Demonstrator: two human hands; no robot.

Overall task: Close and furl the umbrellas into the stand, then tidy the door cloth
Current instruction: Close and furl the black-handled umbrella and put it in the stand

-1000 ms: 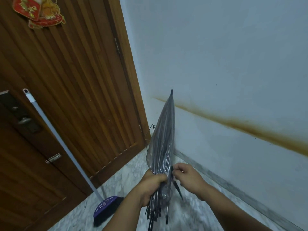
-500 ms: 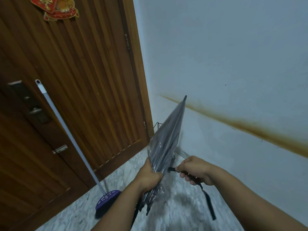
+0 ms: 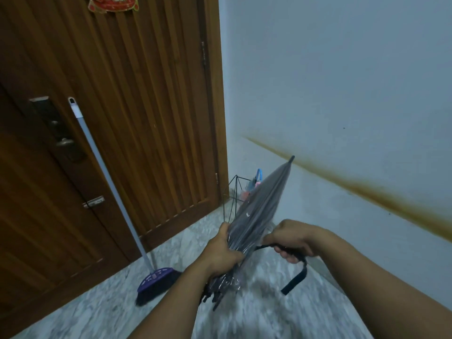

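The clear umbrella point(image 3: 259, 211) is being held in mid-air above the marble floor point(image 3: 102, 299), closed, its tip slanting up and to the right toward the stained wall point(image 3: 342, 94) and its rib ends hanging below the hands. The left hand point(image 3: 223, 253) is gripping the gathered canopy near its lower end, fingers curled round the bundle and clamped on it. The right hand point(image 3: 291, 238) is pinching the dark tie strap point(image 3: 297, 275), fingers curled together on it, drawing it out to the right while its free end is dangling below. The step in hand looks like furling: the strap is not yet wrapped round the canopy. To do it well, the left hand should probably be twisting the folds in one direction so that they are lying flat and tight, while the right is keeping the strap taut and leading it round the bundle to its fastener; slack here would likely be letting the plastic spring loose. Just behind the umbrella, in the corner where wall and wooden door point(image 3: 122, 118) are meeting, the black wire stand point(image 3: 234, 192) is waiting, with something blue and pink already in it. A broom point(image 3: 156, 282) is leaning against the door to the left, well apart from the hands.
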